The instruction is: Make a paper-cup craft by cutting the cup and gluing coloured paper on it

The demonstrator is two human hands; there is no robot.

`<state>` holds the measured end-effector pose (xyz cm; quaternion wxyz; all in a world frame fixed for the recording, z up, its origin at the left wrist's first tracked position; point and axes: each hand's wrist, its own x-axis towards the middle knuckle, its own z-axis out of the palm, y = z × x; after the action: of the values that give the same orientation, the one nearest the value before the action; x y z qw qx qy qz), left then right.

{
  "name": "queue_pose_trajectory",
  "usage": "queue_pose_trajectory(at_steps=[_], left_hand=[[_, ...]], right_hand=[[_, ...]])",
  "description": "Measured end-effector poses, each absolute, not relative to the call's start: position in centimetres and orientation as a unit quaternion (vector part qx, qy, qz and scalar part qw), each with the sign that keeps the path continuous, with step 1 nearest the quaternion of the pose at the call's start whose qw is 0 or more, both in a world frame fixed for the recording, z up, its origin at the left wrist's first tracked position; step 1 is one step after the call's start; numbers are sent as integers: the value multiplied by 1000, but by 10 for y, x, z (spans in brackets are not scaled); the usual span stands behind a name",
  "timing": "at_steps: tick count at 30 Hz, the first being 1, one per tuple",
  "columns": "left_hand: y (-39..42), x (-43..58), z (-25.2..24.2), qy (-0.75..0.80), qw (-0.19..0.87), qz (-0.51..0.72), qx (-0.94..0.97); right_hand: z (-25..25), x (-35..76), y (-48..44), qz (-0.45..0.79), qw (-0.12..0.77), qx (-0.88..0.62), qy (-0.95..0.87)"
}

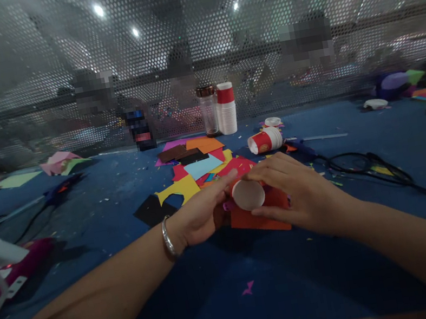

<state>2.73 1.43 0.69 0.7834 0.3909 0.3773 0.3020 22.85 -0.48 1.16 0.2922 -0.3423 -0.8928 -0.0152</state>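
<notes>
Close to the front edge of the worktop [321,283] lies a small purple paper scrap [248,288]. Farther in, your right hand [307,192] is grasping the paper cup [248,195], its white round end facing you, above an orange paper sheet [259,223]. Your left hand [201,213] is at the cup's left side; whether it grips, I cannot tell. Behind are coloured paper sheets [203,167], then tipped paper cups [265,141]; at the back edge, a clear bottle [209,113] stands beside an upright cup stack [227,113].

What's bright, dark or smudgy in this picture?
In the head view, white lights glare at the metal screen; the head view also shows shadow on the blue table in front of the cup, and blocky squares smudging patches near the screen.
</notes>
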Motion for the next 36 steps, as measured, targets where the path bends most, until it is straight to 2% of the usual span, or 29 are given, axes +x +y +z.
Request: queue_pose_trajectory(at_steps=[10,22,29,36], left_hand=[[14,22,3,312,770,277,483],[11,28,3,331,739,304,502],[17,24,-1,328,701,299,559],[17,23,-2,326,691,288,577]], right_hand=[[13,229,-5,3,286,-327,-901],[11,229,-4,21,280,-333,-900],[12,232,-1,48,326,-351,-877],[19,234,0,139,321,-406,-844]])
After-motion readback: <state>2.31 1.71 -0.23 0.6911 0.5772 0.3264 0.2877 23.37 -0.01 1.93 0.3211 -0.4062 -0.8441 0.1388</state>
